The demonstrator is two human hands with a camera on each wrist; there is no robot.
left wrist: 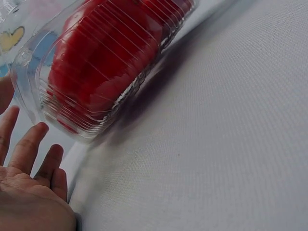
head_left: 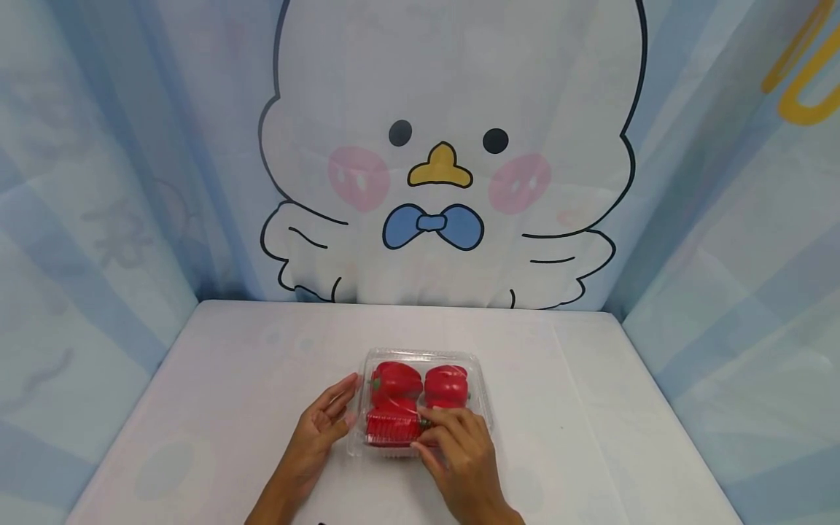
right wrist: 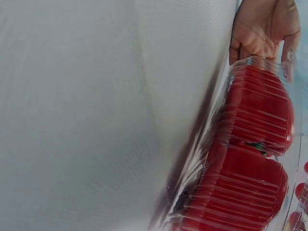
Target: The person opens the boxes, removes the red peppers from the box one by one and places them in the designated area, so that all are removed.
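A clear plastic clamshell box (head_left: 487, 399) holds several red bell peppers (head_left: 397, 382) with green stems. My left hand (head_left: 317, 430) is at the box's left side, palm toward it, fingers extended. In the left wrist view its fingertips (left wrist: 37, 129) are beside the box's ribbed end; contact is hard to tell there. My right hand (head_left: 463, 453) grips the front right part of the box, bent fingers over the top edge and thumb low at the front wall. It covers the front right pepper. The right wrist view shows two peppers (right wrist: 255, 178) through the ribbed wall.
The box stands on a table with a white cloth (head_left: 564, 437). Pale blue curtains (head_left: 85, 219) hang at the left, right and back. The back one carries a printed white bird (head_left: 446, 87) with a blue bow tie.
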